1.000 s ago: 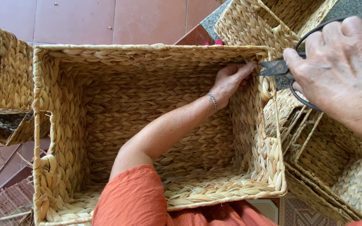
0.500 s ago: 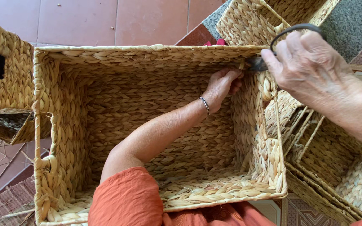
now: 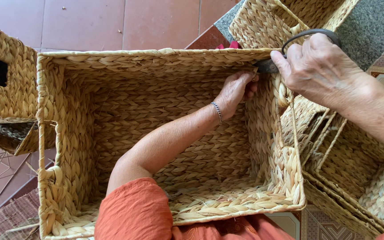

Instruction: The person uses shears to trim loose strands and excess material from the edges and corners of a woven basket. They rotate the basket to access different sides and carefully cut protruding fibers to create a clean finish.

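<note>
Terracotta floor tiles show beyond the big woven basket (image 3: 67,133) in front of you, your landmark here. Since a moment ago your right hand (image 3: 325,71) has swung in from the right, bringing the dark-handled scissors (image 3: 285,51) to the basket's far right corner, blades now at the rim; your left hand (image 3: 235,91) has slid up the inside wall to meet them, so the cut looks about to be made at that corner. Your right hand is closed through the scissor loops; your left fingers are curled against the weave just under the blades, whether pinching a strand I cannot tell. Count one pair of scissors, one bracelet (image 3: 217,112) on your left wrist, and at least four baskets: the big one, one left of it, one beyond its far right corner, and nested ones to its right.
</note>
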